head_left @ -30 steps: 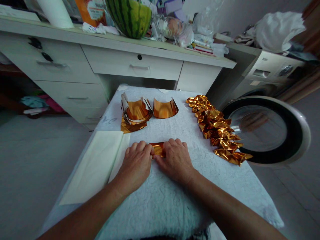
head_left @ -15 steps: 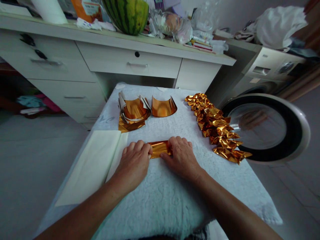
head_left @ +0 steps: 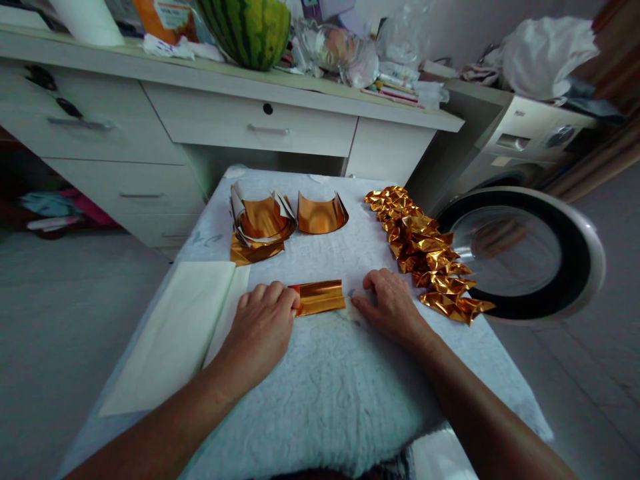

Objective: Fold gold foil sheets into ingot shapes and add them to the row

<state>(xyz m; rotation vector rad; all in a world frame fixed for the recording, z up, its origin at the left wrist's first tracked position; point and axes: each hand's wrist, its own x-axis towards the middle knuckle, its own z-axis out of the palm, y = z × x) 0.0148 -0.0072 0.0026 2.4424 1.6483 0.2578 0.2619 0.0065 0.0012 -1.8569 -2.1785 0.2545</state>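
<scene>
A rolled piece of gold foil paper [head_left: 321, 297] lies crosswise on the cloth-covered table [head_left: 320, 393]. My left hand [head_left: 266, 323] is closed on its left end. Just right of the roll's free end, my right hand [head_left: 393, 307] rests on the cloth, fingers loosely curled and apart, touching no foil. Behind the hands stand a curved stack of gold sheets [head_left: 263, 220] and a single curved gold sheet [head_left: 321, 215]. Crumpled, folded gold pieces [head_left: 425, 250] form a row on the right.
Cream paper [head_left: 170, 333] lies along the table's left side. An open round washer door [head_left: 520, 253] is close to the table's right edge. Beyond the table is a white counter [head_left: 300, 93] bearing a watermelon [head_left: 247, 30] and plastic bags.
My right hand has let go of the roll's right end and moved right. My left hand still holds the left end. The whole view has shifted slightly.
</scene>
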